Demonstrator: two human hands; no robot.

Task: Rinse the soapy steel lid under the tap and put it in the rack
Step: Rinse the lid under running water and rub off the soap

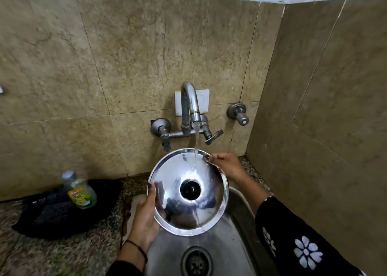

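Note:
The round steel lid [171,200] with a black knob in its middle is held tilted over the sink, its domed top facing me. Water runs from the tap [189,101] onto the lid's upper right part and streams down across it. My left hand [146,215] grips the lid's lower left rim, thumb on top. At the upper right rim, my right hand [225,165] pinches the edge with its fingertips. No rack is in view.
The steel sink [236,204] with its drain [195,262] lies below the lid. A dish-soap bottle [82,195] and a second bottle stand in a black holder [62,217] on the speckled counter at left. Tiled walls close in behind and at right.

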